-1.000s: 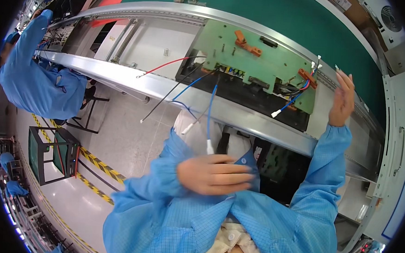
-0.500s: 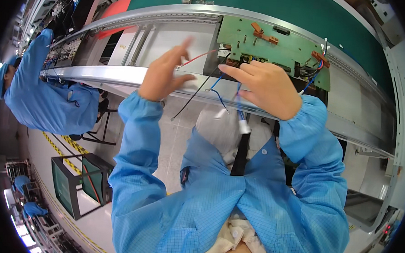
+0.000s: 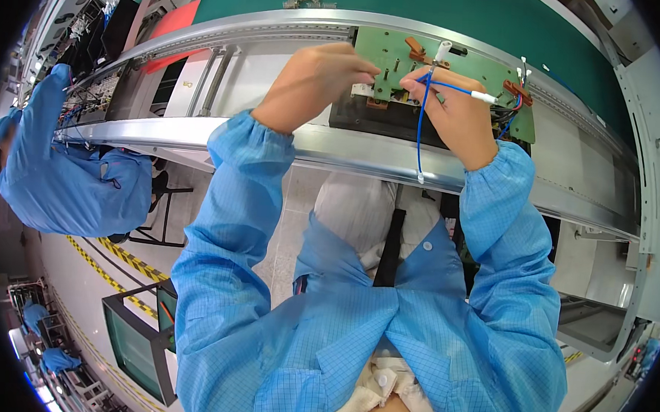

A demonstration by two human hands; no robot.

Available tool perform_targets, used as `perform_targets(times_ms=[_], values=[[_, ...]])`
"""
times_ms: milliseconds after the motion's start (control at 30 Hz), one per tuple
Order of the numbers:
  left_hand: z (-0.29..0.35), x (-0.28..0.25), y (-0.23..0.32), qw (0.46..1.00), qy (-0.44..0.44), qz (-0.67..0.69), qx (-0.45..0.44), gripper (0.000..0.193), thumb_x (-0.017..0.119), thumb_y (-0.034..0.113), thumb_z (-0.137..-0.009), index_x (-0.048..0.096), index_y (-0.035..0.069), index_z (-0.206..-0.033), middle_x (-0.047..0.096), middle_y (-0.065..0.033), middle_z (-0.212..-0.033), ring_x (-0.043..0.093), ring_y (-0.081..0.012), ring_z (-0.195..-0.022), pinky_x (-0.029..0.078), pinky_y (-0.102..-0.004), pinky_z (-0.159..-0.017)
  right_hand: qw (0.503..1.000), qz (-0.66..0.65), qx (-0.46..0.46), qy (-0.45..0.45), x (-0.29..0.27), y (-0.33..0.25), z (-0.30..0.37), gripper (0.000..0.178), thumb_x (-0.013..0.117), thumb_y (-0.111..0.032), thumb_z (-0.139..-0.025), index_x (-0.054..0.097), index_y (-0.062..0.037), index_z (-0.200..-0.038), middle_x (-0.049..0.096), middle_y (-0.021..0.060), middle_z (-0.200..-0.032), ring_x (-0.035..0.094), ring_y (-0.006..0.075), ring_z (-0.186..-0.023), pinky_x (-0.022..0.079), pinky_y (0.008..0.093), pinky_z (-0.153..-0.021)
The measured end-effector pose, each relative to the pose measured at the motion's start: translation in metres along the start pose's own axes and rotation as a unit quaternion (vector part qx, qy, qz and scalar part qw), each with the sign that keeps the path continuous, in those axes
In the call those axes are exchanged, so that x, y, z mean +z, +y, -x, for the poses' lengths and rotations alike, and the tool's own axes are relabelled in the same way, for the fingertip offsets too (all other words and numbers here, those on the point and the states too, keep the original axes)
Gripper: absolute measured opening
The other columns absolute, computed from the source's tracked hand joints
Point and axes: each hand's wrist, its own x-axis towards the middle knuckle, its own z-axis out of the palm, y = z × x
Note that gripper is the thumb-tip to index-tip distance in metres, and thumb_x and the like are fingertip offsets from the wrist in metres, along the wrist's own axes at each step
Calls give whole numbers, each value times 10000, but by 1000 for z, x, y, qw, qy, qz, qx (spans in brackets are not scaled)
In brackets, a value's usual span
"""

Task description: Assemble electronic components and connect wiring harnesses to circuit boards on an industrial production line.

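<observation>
Pinching blue wire [image 3: 422,113], right hand [image 3: 456,115] works at green board [image 3: 460,63] near edge; left hand [image 3: 315,80] closed on board's left edge. Wire's lower end hangs loose; right-side leads look seated.

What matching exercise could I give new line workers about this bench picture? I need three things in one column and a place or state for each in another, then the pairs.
Column one:
1. blue wire
2. green board
3. co-worker in blue

Column two:
A. lying on the belt line, under both hands
B. at the far left, beside the belt line
C. pinched in the right hand, its loose end hanging over the metal rail

Pairs: 1-C, 2-A, 3-B. The left hand touches the board's near left edge.
</observation>
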Motion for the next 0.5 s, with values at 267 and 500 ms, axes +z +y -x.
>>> perform_targets(times_ms=[267,500], values=[[-50,3,4,994,-95,28,-52,221,764,200,-723,714,31,-856,645,-140,-660,604,-265,-566,485,-346,-555,995,-66,80,14,7,6,-3,208,638,-175,-909,695,11,-984,674,86,-742,632,125,-666,508,265,-600],[-48,18,12,990,-60,74,-101,238,791,204,-679,718,35,-830,616,-122,-610,566,-260,-512,449,-344,-505,956,-237,148,92,16,5,2,190,679,-158,-887,670,-16,-1013,648,33,-728,586,88,-619,472,225,-525]])
